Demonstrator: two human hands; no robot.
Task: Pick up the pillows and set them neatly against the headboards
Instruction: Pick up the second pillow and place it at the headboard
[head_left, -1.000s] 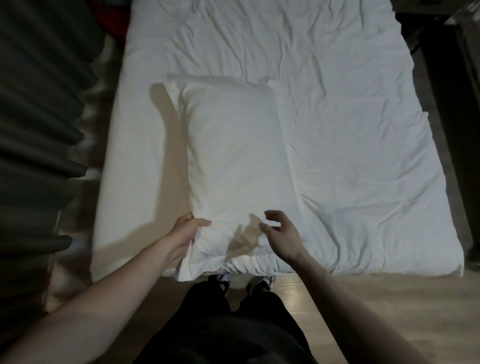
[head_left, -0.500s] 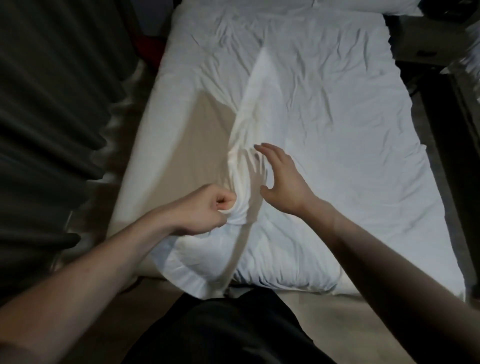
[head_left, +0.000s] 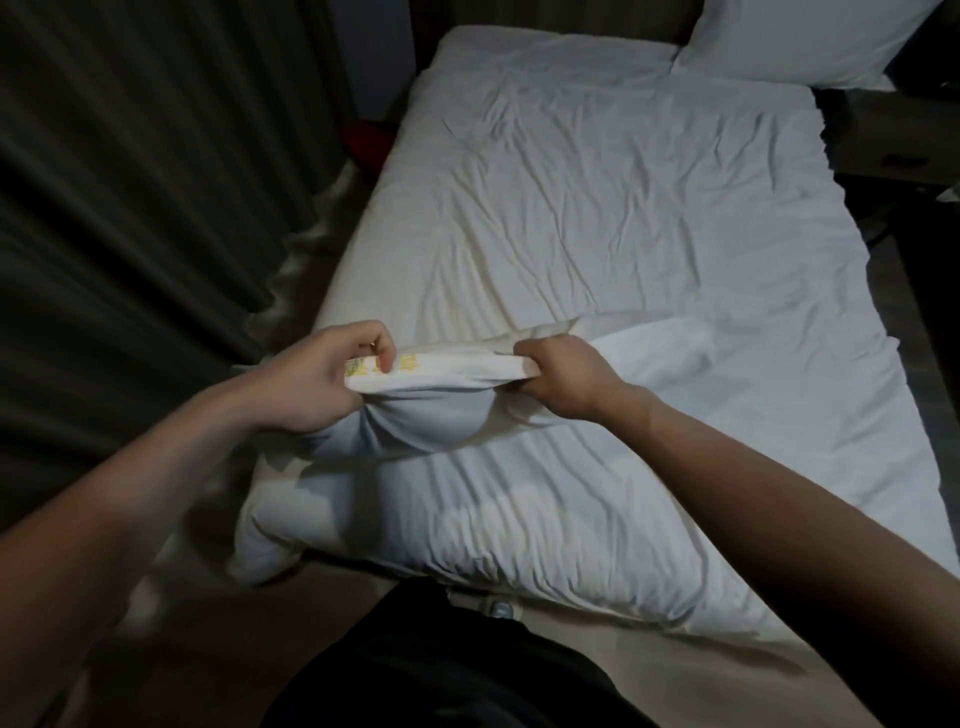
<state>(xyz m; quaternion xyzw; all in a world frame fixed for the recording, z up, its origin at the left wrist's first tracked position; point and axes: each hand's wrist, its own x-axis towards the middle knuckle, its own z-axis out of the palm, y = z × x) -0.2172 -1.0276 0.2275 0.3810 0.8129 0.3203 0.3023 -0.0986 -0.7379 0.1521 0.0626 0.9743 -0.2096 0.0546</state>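
Bed (head_left: 597, 208), white wrinkled sheet, fills the view. Near pillow (head_left: 467, 509) lies across the bed's foot edge, its far edge lifted. Second pillow (head_left: 795, 41) sits at the far right corner. Left hand (head_left: 317, 374) and right hand (head_left: 566, 374) each clench that lifted edge, fingers closed on the fabric.

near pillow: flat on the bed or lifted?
Partly lifted. Left hand and right hand grip the near pillow by its upper edge, bunching it upward; its lower part rests on the bed.
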